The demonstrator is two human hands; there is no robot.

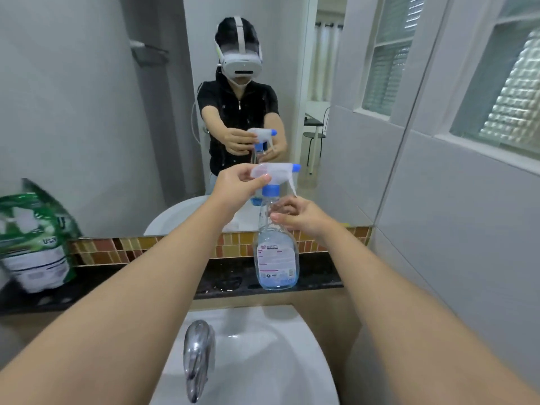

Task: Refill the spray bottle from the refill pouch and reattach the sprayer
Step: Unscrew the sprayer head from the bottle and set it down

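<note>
A: Item one: spray bottle point(274, 252), standing upright on the desk point(117, 285) at 1 o'clock from the tap point(197, 358); only shallow blue liquid showing.
B: Left hand point(233, 185): grip pinching the sprayer point(274, 173). Right hand point(301, 214): grip curling round the neck.
A: Risk: tipping toward the sink point(263, 361), twisting against a light base.
B: Also cross-threading the blue collar point(270, 190). Refill pouch point(35, 238) waiting at 9 o'clock.
</note>
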